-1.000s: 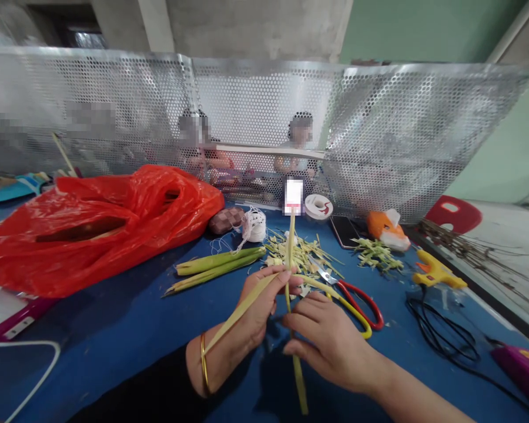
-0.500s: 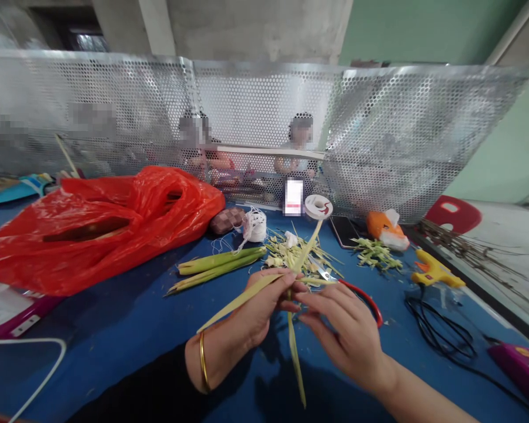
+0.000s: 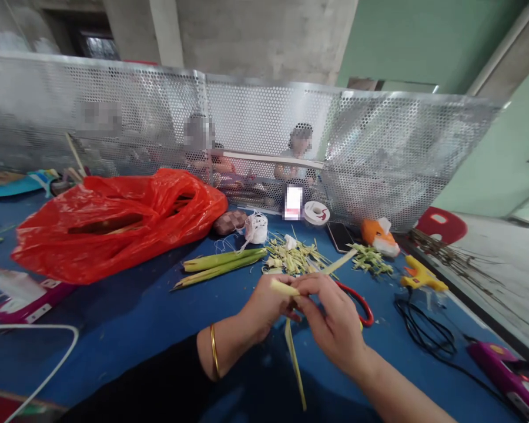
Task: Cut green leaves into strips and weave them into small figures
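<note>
Pale green leaf strips (image 3: pixel 294 364) cross between my two hands over the blue table. My left hand (image 3: pixel 264 308), below a gold bangle, is closed on the strips where they meet. Thumb and fingers of my right hand (image 3: pixel 332 311) pinch a strip right beside the left fingertips. One strip end hangs down below the hands, and another sticks out to the upper right. The crossing itself is hidden by my fingers. Scissors with a red handle (image 3: pixel 365 305) lie partly behind my right hand. Beyond the hands is a pile of leaf scraps (image 3: pixel 293 255).
Leaf stalks (image 3: pixel 223 262) lie left of the scraps, near white string (image 3: pixel 256 228) and a red plastic bag (image 3: pixel 114 226). To the right are a phone (image 3: pixel 340 236), a tissue pack (image 3: pixel 379 237) and a yellow glue gun (image 3: pixel 423 275) with a black cord. A perforated metal screen (image 3: pixel 264 111) stands behind.
My right hand has moved in against my left, and the strip that lay along my left wrist is folded toward the fingers. The upright strip has swung to the right. The view has shifted slightly.
</note>
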`<state>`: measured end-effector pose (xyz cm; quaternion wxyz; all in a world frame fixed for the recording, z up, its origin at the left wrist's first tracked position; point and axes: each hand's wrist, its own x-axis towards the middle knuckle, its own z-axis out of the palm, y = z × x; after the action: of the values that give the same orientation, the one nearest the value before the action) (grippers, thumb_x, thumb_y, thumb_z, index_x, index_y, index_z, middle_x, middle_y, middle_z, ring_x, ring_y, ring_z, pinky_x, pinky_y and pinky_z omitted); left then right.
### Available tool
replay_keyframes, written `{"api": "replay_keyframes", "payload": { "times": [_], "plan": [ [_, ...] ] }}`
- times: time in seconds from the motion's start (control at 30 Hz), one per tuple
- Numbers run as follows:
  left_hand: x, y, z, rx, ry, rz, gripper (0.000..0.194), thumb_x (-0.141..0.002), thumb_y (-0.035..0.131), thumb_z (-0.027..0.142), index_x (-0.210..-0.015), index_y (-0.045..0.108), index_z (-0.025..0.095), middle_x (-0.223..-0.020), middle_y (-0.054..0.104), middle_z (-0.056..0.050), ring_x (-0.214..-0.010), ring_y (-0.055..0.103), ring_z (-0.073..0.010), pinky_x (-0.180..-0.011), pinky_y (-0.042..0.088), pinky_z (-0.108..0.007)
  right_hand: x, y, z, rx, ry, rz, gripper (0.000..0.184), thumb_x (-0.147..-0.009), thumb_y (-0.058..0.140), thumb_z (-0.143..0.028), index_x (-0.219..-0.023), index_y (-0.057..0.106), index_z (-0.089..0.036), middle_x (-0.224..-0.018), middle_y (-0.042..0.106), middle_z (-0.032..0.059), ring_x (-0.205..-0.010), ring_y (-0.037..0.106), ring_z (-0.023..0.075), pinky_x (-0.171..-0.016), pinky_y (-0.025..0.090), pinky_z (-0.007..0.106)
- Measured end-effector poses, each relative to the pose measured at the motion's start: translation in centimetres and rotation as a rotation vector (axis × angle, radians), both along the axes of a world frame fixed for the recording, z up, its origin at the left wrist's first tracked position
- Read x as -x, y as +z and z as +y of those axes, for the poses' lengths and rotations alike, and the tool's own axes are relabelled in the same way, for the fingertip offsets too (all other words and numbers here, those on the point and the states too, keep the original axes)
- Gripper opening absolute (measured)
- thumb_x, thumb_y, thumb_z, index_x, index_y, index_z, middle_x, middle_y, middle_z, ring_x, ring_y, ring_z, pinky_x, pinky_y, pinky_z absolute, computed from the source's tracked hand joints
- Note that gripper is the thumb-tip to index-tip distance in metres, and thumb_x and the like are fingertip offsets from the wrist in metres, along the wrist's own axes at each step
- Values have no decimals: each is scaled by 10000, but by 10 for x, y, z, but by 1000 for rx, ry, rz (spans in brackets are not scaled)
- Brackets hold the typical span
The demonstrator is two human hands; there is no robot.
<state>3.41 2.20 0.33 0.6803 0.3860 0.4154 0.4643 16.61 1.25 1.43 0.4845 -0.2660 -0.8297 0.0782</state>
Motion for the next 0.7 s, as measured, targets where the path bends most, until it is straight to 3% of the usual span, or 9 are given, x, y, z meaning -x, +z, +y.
{"api": "replay_keyframes", "payload": {
  "times": [0.07,0.13,0.23,0.3,0.47,0.7],
  "plan": [
    [3,1,5,-5,1,-8,156,-580,763,215,-672,677,123,-580,595,1,-475,490,-85,-458,395,-203,-6,-3,1,-37,45,-12,133,-908,487,-112,-945,553,-221,-880,680,55,-855,648,190,-748,509,329],
    [8,1,9,16,6,-27,208,-619,766,287,-709,695,114,-616,613,-10,-479,494,-73,-446,373,-187,-9,-7,3,-175,51,-124,155,-894,505,-105,-977,575,-216,-912,685,68,-888,654,199,-772,523,332],
    [15,2,15,98,-5,-56,263,-633,780,327,-756,704,107,-704,663,-45,-549,564,-89,-458,377,-175,-10,-12,7,-391,-37,-309,163,-898,517,-100,-942,627,-212,-807,681,45,-783,659,188,-713,517,311],
    [17,4,17,150,1,-62,263,-636,783,308,-792,710,108,-739,685,-61,-588,602,-106,-462,382,-172,-11,-15,9,-457,-47,-420,169,-909,513,-99,-955,644,-195,-761,675,38,-739,649,182,-690,498,314],
    [18,3,20,165,17,-36,185,-694,736,267,-802,717,117,-740,697,-67,-527,558,-77,-376,243,-154,-15,-20,15,-422,-9,-499,158,-919,501,-108,-965,645,-152,-801,684,60,-756,633,184,-694,464,330],
    [19,4,19,133,17,-42,138,-716,714,241,-762,709,111,-732,698,-80,-509,550,-65,-355,217,-144,-12,-20,16,-410,-15,-471,143,-898,521,-92,-925,645,-156,-767,678,44,-718,619,173,-694,452,327]
  ]
}}
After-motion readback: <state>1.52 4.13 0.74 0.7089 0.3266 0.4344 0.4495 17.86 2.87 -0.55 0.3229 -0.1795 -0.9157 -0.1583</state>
